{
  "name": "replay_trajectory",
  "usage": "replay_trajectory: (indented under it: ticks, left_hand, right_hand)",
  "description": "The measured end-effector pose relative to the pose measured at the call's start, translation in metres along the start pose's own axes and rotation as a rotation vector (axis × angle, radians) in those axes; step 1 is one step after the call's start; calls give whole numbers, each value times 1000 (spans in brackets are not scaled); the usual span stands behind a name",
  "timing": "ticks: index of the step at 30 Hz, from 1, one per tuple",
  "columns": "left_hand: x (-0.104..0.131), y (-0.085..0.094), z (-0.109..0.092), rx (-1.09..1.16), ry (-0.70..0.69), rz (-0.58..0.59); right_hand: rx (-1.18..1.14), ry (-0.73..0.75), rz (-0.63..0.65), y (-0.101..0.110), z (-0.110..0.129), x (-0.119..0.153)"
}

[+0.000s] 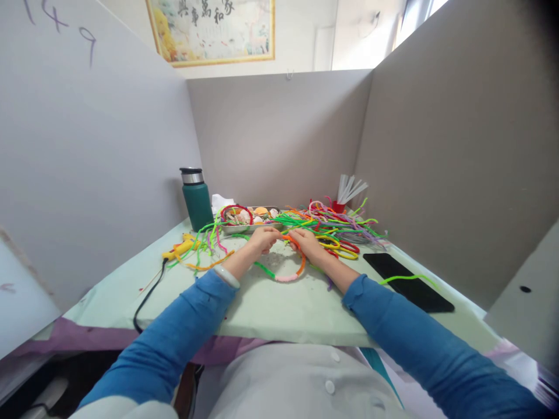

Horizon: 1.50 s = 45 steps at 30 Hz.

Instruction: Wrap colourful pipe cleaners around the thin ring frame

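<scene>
Both hands meet over the middle of the table, fingers pinched. My left hand (264, 240) and my right hand (307, 244) grip the orange stretch of a multicoloured pipe cleaner ring (286, 279). Its fuzzy loop hangs toward me, with green, pale pink and orange sections showing; the upper part is partly hidden by the fingers. Just behind the hands stands a metal tray (229, 230) of small shell-like pieces, with a dark red pipe cleaner loop lying over it. A heap of loose pipe cleaners (323, 220) in many colours spreads behind and to the right of my right hand.
At left are a yellow glue gun (181, 247) with a black cord, loose pipe cleaners, and a green bottle (197, 203). A red cup (338, 206) holds white sticks (349, 189). At right a black flat slab (406, 282) lies under a lime pipe cleaner. Grey partitions (279, 139) enclose the table.
</scene>
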<state>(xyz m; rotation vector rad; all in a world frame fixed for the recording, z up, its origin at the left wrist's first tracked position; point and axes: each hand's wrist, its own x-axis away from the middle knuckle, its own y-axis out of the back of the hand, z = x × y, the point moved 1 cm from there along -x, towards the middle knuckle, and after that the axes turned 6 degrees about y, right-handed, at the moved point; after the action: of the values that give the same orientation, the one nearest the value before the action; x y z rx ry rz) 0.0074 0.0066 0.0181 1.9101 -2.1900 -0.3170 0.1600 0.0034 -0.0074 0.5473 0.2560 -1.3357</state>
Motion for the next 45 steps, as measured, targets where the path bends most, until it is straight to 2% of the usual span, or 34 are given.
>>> replay_trajectory:
  ticks: [7, 12, 23, 30, 37, 45]
  left_hand:
    - [-1, 0, 2, 92, 67, 59]
    - [0, -2, 3, 64, 58, 27]
    - [8, -5, -2, -51, 15, 8]
    - [4, -6, 3, -82, 15, 8]
    - [6, -6, -1, 6, 47, 54]
    - [4, -3, 1, 75, 66, 69]
  right_hand:
    - [-4, -28, 13, -1, -1, -1]
    - [-2, -54, 20, -1, -5, -2]
    - [257, 89, -3, -3, -16, -4]
    - [396, 164, -23, -3, -11, -1]
    - [219, 78, -2, -3, -13, -3]
    - [-73, -120, 73, 0, -10, -2]
